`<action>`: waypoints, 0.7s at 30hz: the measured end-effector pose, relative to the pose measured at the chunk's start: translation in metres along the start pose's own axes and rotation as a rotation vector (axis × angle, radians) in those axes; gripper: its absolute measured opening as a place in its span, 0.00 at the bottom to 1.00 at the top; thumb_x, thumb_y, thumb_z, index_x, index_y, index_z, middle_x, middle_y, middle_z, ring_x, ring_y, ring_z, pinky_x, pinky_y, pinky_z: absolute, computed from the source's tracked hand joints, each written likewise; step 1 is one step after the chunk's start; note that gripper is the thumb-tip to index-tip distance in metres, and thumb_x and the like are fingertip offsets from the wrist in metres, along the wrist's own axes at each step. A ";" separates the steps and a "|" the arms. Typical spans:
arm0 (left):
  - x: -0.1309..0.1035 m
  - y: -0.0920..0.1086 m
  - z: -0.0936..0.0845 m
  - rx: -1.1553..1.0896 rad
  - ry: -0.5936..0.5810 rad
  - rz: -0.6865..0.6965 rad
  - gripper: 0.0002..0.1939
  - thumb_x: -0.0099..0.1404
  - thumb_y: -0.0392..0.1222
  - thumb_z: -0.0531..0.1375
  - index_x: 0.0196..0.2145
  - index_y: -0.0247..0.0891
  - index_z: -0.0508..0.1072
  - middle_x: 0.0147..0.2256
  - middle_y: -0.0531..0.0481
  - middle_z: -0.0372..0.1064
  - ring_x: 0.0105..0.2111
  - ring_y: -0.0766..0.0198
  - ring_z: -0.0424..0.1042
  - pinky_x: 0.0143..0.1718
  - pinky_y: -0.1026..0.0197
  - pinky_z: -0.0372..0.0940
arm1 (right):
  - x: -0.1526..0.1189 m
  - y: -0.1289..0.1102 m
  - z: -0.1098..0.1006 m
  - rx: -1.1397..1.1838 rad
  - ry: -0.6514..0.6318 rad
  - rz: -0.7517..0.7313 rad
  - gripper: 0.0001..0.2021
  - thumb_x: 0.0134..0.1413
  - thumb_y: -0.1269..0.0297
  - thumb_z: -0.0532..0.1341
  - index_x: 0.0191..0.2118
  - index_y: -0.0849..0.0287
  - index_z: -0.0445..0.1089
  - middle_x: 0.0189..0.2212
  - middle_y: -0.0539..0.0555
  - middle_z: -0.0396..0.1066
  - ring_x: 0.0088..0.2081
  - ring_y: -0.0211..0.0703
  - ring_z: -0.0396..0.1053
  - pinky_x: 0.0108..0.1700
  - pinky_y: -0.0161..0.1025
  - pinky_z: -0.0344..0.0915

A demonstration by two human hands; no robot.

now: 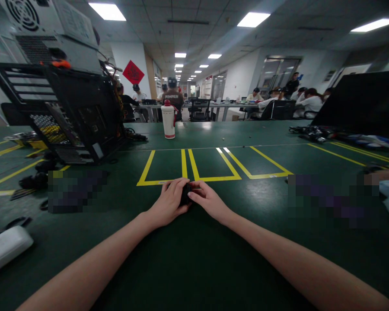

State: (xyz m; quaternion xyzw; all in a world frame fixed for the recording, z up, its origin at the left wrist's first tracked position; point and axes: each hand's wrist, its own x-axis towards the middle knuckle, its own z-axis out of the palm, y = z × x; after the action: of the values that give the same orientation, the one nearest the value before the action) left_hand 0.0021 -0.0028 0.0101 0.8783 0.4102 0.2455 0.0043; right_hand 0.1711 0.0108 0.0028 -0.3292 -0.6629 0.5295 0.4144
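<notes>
Both my hands meet at the middle of the green table (pixel 194 259), around a small black object (pixel 186 195) whose kind I cannot make out. My left hand (pixel 171 201) wraps over its left side with fingers curled. From the right, my right hand (pixel 209 198) grips it with thumb and fingertips. Much of the object is hidden behind the fingers. Just beyond the hands, yellow tape outlines (pixel 214 178) mark the tabletop.
A white tumbler (pixel 169 123) with a red lid stands farther back. At left are an open black computer case (pixel 81 116) with a metal power supply (pixel 52 21) on top, and a white object (pixel 8 248). Cables (pixel 311 131) lie at right, near another person's hand (pixel 387 175).
</notes>
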 end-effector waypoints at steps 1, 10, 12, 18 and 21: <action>0.000 0.000 0.000 -0.002 0.000 0.000 0.29 0.57 0.39 0.56 0.53 0.39 0.46 0.52 0.41 0.52 0.53 0.53 0.53 0.52 0.46 0.47 | -0.001 -0.001 0.000 0.002 -0.011 -0.001 0.12 0.48 0.64 0.58 0.41 0.56 0.60 0.41 0.52 0.62 0.45 0.41 0.62 0.49 0.45 0.61; 0.000 0.002 -0.003 -0.007 -0.012 0.003 0.29 0.58 0.39 0.55 0.53 0.38 0.46 0.52 0.41 0.53 0.53 0.54 0.53 0.53 0.47 0.46 | -0.002 0.000 0.001 0.019 -0.018 -0.045 0.08 0.49 0.64 0.57 0.38 0.54 0.60 0.38 0.50 0.62 0.44 0.40 0.64 0.47 0.44 0.63; 0.000 0.002 -0.003 -0.008 -0.015 -0.001 0.29 0.58 0.39 0.55 0.53 0.37 0.46 0.52 0.40 0.53 0.53 0.54 0.53 0.53 0.47 0.46 | 0.000 0.001 0.000 0.016 -0.012 -0.039 0.09 0.49 0.64 0.57 0.38 0.54 0.60 0.39 0.50 0.62 0.43 0.40 0.64 0.46 0.43 0.63; -0.001 0.001 -0.004 -0.004 -0.016 -0.002 0.30 0.58 0.40 0.56 0.54 0.38 0.45 0.52 0.41 0.53 0.53 0.54 0.53 0.53 0.47 0.46 | -0.001 -0.002 0.000 -0.016 -0.001 0.011 0.13 0.48 0.63 0.58 0.41 0.56 0.61 0.42 0.52 0.63 0.45 0.42 0.63 0.48 0.44 0.61; -0.002 0.002 -0.004 -0.005 -0.019 0.006 0.29 0.57 0.39 0.56 0.53 0.38 0.46 0.52 0.41 0.53 0.53 0.54 0.53 0.53 0.47 0.47 | -0.001 -0.002 0.001 0.018 -0.030 -0.003 0.11 0.47 0.65 0.59 0.39 0.56 0.61 0.39 0.51 0.64 0.44 0.41 0.64 0.46 0.43 0.62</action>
State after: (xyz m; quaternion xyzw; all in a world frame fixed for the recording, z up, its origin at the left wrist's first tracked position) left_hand 0.0008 -0.0057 0.0130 0.8819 0.4066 0.2383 0.0095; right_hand 0.1710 0.0091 0.0048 -0.3164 -0.6649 0.5396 0.4083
